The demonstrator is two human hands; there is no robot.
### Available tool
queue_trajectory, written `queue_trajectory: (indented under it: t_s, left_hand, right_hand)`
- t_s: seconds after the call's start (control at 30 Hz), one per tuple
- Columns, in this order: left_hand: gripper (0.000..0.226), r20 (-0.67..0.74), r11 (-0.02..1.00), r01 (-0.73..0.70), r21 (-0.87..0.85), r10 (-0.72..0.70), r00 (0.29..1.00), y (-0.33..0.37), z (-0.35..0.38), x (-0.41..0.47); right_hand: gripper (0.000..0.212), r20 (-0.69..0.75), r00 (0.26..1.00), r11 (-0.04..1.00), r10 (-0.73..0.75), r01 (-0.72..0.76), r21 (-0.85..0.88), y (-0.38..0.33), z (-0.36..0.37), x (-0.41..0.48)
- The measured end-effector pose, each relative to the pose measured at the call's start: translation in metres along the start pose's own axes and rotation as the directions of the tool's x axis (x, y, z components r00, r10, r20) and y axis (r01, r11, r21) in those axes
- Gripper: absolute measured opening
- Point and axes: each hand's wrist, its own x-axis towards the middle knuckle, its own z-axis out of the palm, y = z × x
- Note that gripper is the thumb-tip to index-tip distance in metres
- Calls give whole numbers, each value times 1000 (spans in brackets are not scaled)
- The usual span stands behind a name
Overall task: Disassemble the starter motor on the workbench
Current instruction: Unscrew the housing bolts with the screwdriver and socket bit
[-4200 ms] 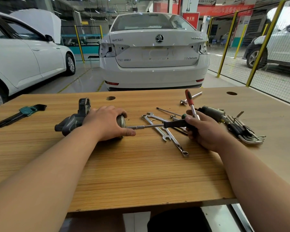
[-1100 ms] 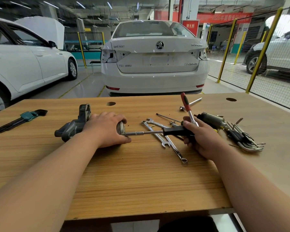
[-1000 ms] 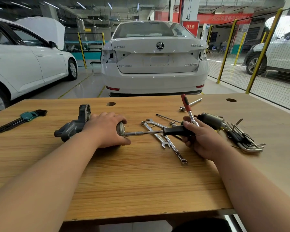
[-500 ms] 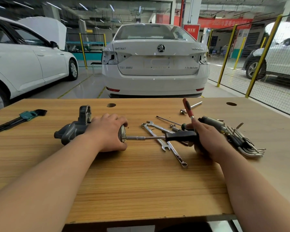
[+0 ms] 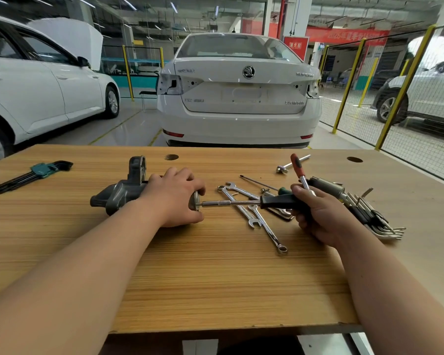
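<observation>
Left hand (image 5: 174, 198) grips starter motor (image 5: 118, 194); car (image 5: 239, 119) behind reads SUPERB

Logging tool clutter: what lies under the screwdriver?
Two wrenches cross under the screwdriver shaft, lying on the bench. Something dark and flat pokes out beneath its handle; the right hand hides the rest.

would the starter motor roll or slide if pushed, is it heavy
Probably heavy for its size: the starter motor looks cast metal. Its round body might roll, though the lug would likely stop it. It may slide on the smooth bench; the left hand braces it.
</observation>
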Motion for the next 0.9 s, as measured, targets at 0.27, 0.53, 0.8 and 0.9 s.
queue_trajectory:
  t_s: [0.27, 0.53, 0.8, 0.9]
  left_hand:
    - [57, 41, 1000, -3, -25, 4, 999, -1, -4, 1]
    - [58, 39, 1000, 22, -14, -22, 999, 1, -5, -1]
    - [59, 23, 1000, 29, -10, -29, 999, 1, -3, 0]
    - [59, 33, 999, 31, -14, -31, 999, 0, -3, 1]
  right_hand:
    - [39, 165, 985, 972, 52, -88, 219, -2, -6, -1]
    - [28, 77, 992, 994, -101, 99, 35, 4, -1, 2]
    - [37, -35, 999, 996, -8, 5, -88, 5, -1, 6]
    - [25, 44, 997, 998, -58, 57, 36, 4, -6, 7]
